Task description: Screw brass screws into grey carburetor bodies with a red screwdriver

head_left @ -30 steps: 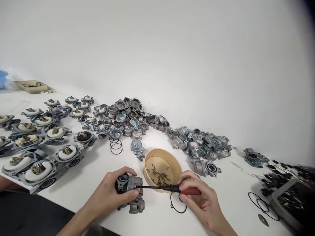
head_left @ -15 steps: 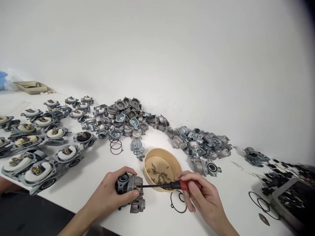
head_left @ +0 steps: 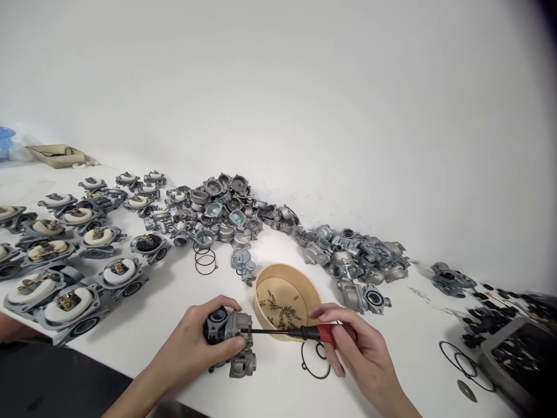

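My left hand [head_left: 198,337] grips a grey metal carburetor [head_left: 241,325] on its side near the table's front edge, thumb across its lower part. In my right hand [head_left: 357,348] is a screwdriver [head_left: 324,332] with a red and black handle. Its dark shaft runs level to the left, and its tip meets a small brass-coloured screw [head_left: 239,331] on the carburetor's side. Behind the shaft stands a round yellowish tub [head_left: 287,270] holding several brass screws [head_left: 285,316]. A black rubber ring [head_left: 315,376] lies below the screwdriver handle.
Rows of opened carburetors with white floats [head_left: 98,235] fill the left. A heap of metal bowls [head_left: 226,203] lies at the back, and a pile of carburetor bodies [head_left: 365,249] is to its right. Thin black rings [head_left: 461,360] and a dark bin [head_left: 505,348] sit at far right.
The fingers of my right hand have shifted slightly on the screwdriver handle, which sits a little lower. The tip remains at the screw, and my left hand keeps its hold.
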